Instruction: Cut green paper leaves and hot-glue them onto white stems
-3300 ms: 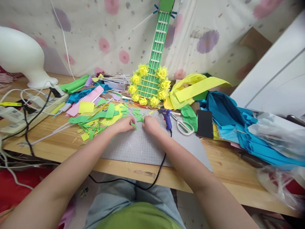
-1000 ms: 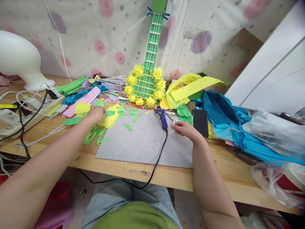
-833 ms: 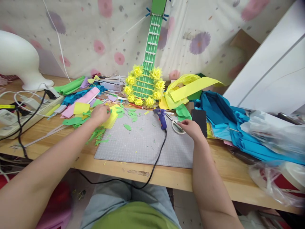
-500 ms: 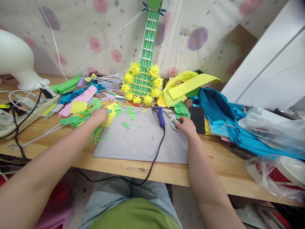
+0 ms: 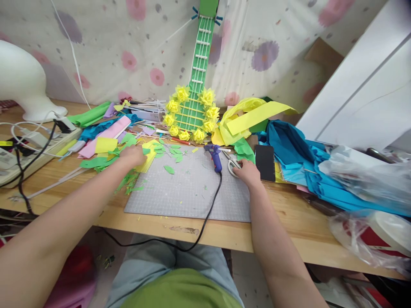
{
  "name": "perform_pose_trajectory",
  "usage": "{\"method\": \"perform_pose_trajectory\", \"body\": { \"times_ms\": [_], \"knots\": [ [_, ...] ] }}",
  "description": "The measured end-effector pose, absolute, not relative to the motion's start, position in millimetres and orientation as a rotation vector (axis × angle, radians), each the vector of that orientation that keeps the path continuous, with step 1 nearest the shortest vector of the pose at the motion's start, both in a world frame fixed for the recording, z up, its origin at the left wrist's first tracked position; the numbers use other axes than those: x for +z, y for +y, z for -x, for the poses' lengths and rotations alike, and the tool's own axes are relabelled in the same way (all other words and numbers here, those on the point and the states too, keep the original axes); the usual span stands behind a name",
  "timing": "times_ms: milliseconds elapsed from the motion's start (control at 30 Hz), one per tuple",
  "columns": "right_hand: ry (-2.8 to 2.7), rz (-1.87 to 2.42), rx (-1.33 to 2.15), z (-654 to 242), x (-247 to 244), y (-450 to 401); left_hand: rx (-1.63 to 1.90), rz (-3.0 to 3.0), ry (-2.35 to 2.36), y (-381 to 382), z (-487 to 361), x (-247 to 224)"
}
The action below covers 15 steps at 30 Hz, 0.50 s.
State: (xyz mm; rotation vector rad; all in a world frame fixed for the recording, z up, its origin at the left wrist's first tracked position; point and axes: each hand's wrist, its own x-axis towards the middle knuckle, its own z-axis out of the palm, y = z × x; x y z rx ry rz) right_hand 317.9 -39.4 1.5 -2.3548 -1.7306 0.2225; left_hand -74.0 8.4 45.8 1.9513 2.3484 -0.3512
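Note:
My left hand [image 5: 132,156] is at the left of the grey cutting mat [image 5: 180,199], over green paper scraps [image 5: 96,162] and a yellow sheet [image 5: 148,160], its fingers closed on a green paper piece [image 5: 146,151]. At the mat's right side, my right hand [image 5: 249,172] has its fingers closed at the handles of the scissors [image 5: 231,166]. A purple glue gun [image 5: 214,158] lies beside the scissors. Several green paper leaves [image 5: 169,169] lie on the mat. Behind it stands a green paper guitar [image 5: 192,109] ringed with yellow paper flowers [image 5: 212,113].
A phone [image 5: 265,163], blue paper [image 5: 287,141] and plastic-wrapped items [image 5: 366,171] lie to the right. Leftward are a power strip [image 5: 41,154] and a white foam head [image 5: 24,81]. The glue gun's black cord [image 5: 210,209] crosses the mat and drops over the table's front edge.
My right hand has shifted slightly left and down, with the scissors' handles also a little further left. My left hand stays over the paper, its fingers slightly changed in pose.

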Motion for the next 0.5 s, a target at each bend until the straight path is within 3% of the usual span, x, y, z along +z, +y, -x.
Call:
{"method": "perform_pose_trajectory", "body": {
  "times_ms": [233,367,500],
  "knots": [
    [-1.723,2.346,0.210,-317,0,-40,-0.102,-2.110,2.408,12,73,41],
    [-1.723,2.347,0.222,-316,2,-40,0.172,-2.531,2.020,17,60,34],
    [-1.720,2.355,0.221,-316,2,-40,0.112,-2.626,1.749,25,47,24]
  ]
}}
